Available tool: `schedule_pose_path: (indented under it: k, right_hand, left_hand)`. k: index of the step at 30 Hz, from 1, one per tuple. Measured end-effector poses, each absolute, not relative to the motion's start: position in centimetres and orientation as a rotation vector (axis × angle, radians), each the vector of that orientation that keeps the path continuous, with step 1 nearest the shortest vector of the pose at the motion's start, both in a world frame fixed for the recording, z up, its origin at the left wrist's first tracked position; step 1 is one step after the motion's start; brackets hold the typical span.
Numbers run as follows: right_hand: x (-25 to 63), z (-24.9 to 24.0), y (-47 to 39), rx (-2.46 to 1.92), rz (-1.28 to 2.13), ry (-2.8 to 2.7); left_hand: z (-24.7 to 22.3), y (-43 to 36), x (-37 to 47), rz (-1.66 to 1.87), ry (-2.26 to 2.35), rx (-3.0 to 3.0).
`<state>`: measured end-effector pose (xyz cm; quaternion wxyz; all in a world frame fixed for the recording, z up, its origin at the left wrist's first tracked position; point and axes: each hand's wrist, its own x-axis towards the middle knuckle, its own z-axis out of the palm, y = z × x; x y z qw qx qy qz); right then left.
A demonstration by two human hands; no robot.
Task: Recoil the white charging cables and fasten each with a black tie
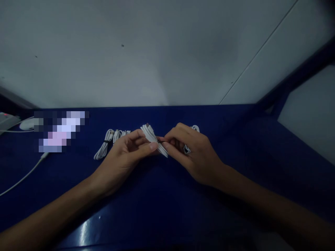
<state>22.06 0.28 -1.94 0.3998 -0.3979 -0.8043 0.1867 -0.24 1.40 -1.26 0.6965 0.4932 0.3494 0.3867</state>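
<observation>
Between thumb and fingers, my left hand (131, 148) grips a coiled white USB cable (150, 134) above the blue table. A thin black twist tie (162, 141) sticks out from the coil's middle, and the closed fingertips of my right hand (192, 150) pinch it. To the left of my left hand lies a white cable bundle (103, 144) bound with a black tie, with more bundled white cables (120, 134) beside it, partly covered by that hand. Behind my right hand another white cable bundle (195, 128) shows only in part.
The blue table (157, 202) meets a pale wall (131, 69) at the back. On the left are a blurred-out phone-like object (62, 132) with a white cord (28, 176), a white plug-like piece (26, 124) and a white power strip (6, 120) with a red light.
</observation>
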Motion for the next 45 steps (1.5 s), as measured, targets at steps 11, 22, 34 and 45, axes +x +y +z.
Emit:
schedule_pose_path:
  k: [11, 22, 34, 45]
  right_hand:
    - [22.2, -2.5, 0.4, -0.964, 0.169, -2.188]
    - [21.8, -3.0, 0.4, -0.921, -0.003, -2.171]
    - [22.0, -2.9, 0.2, -0.815, -0.248, -2.202]
    - [22.0, -2.7, 0.4, -0.725, -0.522, -2.131]
  left_hand:
    - [-1.4, 1.6, -0.4, 0.846, 0.844, 1.105]
    - [-1.4, 1.7, -0.6, 0.742, 0.784, 1.026]
    - [-1.5, 1.9, -0.7, 0.645, 0.693, 0.978]
    - [-1.6, 2.0, -0.7, 0.617, 0.660, 0.885]
